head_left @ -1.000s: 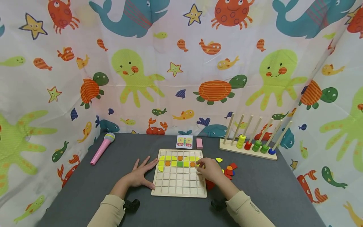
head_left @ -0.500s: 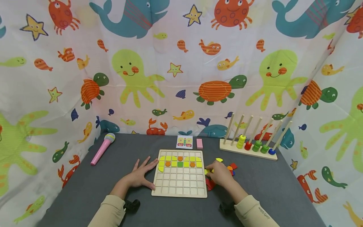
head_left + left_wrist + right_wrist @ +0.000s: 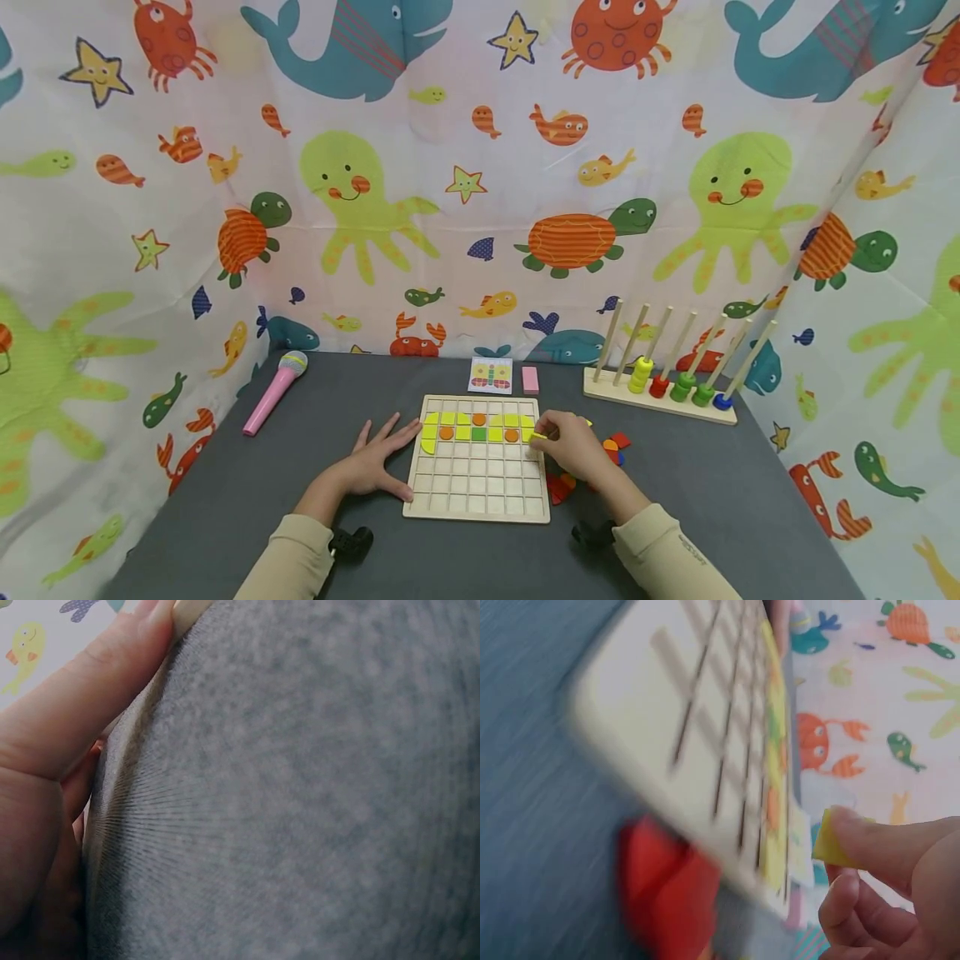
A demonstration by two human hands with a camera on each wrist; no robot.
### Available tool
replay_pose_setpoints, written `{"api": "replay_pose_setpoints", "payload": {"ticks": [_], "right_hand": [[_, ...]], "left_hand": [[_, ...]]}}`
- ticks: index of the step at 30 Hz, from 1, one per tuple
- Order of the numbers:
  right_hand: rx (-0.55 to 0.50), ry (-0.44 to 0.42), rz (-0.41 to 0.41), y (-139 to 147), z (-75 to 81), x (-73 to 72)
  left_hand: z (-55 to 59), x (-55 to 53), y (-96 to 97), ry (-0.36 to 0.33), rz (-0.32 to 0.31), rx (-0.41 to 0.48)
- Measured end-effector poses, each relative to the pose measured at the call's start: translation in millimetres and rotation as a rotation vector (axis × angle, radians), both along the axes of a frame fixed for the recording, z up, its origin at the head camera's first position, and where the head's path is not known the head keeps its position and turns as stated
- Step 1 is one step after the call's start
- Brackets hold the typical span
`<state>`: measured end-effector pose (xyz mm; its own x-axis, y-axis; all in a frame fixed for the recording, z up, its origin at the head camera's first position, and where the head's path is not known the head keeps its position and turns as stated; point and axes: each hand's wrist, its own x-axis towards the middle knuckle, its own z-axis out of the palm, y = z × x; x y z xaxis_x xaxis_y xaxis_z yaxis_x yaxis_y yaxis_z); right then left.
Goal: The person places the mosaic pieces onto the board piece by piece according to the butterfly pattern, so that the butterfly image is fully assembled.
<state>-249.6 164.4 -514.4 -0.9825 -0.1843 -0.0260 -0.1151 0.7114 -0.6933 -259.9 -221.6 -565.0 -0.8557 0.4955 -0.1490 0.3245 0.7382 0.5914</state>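
A square wooden grid board (image 3: 476,504) lies on the table, its upper rows bearing yellow tiles, orange round tiles and a green square (image 3: 479,434). My left hand (image 3: 367,464) rests with spread fingers along the board's left edge; in the left wrist view its thumb (image 3: 90,690) touches that edge. Above the board's right side, my right hand (image 3: 573,446) pinches a small yellow tile (image 3: 827,844) between thumb and fingers. The tile's full shape is partly covered by the thumb. Red tiles (image 3: 667,892) lie beside the board, below the right hand.
More loose tiles (image 3: 619,440) are right of the board, partly hidden by the right hand. Behind it are a butterfly pattern card (image 3: 491,376) and a pink block (image 3: 530,380). A pink toy microphone (image 3: 273,396) lies at left; a peg stacker with colored rings (image 3: 660,402) stands back right.
My right hand went from the board's right edge to the loose tiles, leaving a yellow tile in the row. Now it is back over that edge with another yellow tile. The left hand stays put.
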Motion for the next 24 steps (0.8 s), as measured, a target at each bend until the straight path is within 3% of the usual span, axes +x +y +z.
{"api": "replay_pose_setpoints", "payload": {"ticks": [8,16,24], "right_hand": [[-0.054,0.039,0.054,-42.4,5.9,-14.1],[-0.182,-0.025,0.066,-91.6,-4.8,-26.2],[-0.132,-0.003,0.101,-126.7,-20.0,-29.1]], "left_hand": [[-0.5,-1.3,0.5,0.016,-0.024,-0.003],[-1.6,-1.1,2.4,-0.002,-0.012,0.002],[2.2,1.0,1.4,0.004,-0.006,0.000]]}}
